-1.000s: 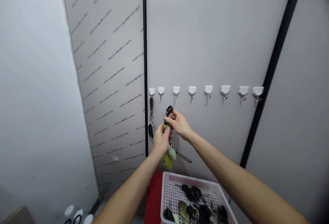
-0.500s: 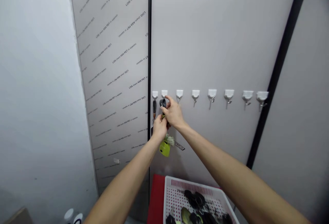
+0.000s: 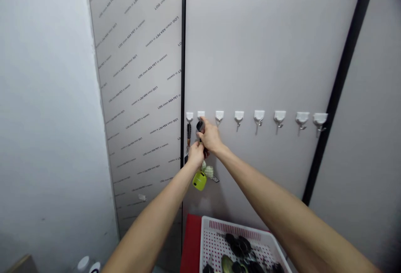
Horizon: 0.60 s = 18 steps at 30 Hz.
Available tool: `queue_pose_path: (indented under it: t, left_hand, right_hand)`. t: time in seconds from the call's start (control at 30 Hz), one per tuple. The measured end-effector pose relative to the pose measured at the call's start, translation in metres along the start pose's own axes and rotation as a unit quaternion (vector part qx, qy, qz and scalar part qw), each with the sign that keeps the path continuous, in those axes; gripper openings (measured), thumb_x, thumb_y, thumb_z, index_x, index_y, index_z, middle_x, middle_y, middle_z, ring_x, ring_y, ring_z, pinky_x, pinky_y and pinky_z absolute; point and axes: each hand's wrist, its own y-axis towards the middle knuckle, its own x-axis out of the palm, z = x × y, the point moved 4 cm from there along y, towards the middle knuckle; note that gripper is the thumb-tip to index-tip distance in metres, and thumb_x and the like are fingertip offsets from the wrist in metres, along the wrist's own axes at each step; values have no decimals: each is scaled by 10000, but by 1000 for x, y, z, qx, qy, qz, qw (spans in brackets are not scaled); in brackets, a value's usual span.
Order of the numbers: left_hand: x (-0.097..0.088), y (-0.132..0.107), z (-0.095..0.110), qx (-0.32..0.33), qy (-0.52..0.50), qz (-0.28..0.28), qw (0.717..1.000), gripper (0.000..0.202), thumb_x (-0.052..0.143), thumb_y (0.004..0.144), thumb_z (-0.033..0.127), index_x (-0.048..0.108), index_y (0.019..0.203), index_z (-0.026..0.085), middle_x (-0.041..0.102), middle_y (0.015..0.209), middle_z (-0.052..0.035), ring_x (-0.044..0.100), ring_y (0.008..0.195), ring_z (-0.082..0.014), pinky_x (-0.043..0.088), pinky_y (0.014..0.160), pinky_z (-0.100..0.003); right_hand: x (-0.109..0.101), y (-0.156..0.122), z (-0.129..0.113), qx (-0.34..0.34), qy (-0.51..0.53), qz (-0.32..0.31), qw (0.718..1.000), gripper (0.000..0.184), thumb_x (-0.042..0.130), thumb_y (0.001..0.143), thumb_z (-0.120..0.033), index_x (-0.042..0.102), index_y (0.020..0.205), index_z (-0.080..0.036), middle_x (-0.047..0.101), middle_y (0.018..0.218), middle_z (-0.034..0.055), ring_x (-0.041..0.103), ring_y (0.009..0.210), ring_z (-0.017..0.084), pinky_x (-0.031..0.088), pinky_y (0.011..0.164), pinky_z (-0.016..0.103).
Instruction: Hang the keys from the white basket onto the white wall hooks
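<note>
The keychain point(image 3: 204, 166) hangs just below the second wall hook from the left point(image 3: 201, 115), its long axis near vertical: black loop point(image 3: 199, 126) upward, lime-green tag point(image 3: 199, 180) and pale checked charm point(image 3: 209, 171) downward. The right hand point(image 3: 211, 136) pinches the loop between thumb and fingers; the left hand point(image 3: 196, 154) grips beneath, fingers closed.

second-from-left hook point(image 3: 201, 114): tip behind right fingers point(image 3: 205, 122) | basket point(image 3: 234, 227): cut off by bottom edge

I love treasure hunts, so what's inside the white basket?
The white basket holds a jumble of dark key fobs and an olive-coloured oval piece. What lies beneath is covered; the near end is cut off.
</note>
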Motion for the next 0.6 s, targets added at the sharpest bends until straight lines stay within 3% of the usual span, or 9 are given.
queue_pose_path:
  t: [0.17, 0.33, 0.43, 0.6]
  left_hand:
    - [-11, -6, 4, 79, 157, 63, 982, 54, 475, 600, 184, 501, 633, 150, 507, 554, -9, 468, 557, -118, 339, 571, -228]
    - [-25, -42, 2, 168, 209, 97, 958, 343, 485, 596, 149, 445, 937, 156, 493, 916, -60, 443, 856, -143, 305, 767, -247]
    - [-26, -75, -25, 176, 238, 36, 955, 332, 465, 611, 142, 451, 942, 164, 473, 948, -50, 425, 882, -135, 286, 798, -248]
    - [-13, -132, -105, 33, 298, -131, 945, 237, 471, 598, 158, 523, 829, 178, 520, 817, -42, 454, 774, -149, 312, 741, -260]
  right_hand:
    - [3, -25, 12, 12, 24, -8, 1000, 552, 460, 626, -226, 266, 1141, -183, 485, 597, 7, 449, 533, 120, 371, 538, 267]
    - [-5, -85, 41, 51, 83, -53, 994, 480, 419, 660, -260, 294, 1115, -173, 509, 718, 13, 444, 505, 74, 367, 535, 220]
    - [-10, -146, 67, 84, 72, -135, 985, 391, 413, 660, -233, 391, 1043, -156, 528, 731, 20, 458, 534, 76, 370, 551, 214]
    - [-16, -254, 106, 131, 1, -315, 940, 236, 413, 655, -235, 537, 838, -151, 572, 756, 49, 500, 684, 136, 377, 641, 261]
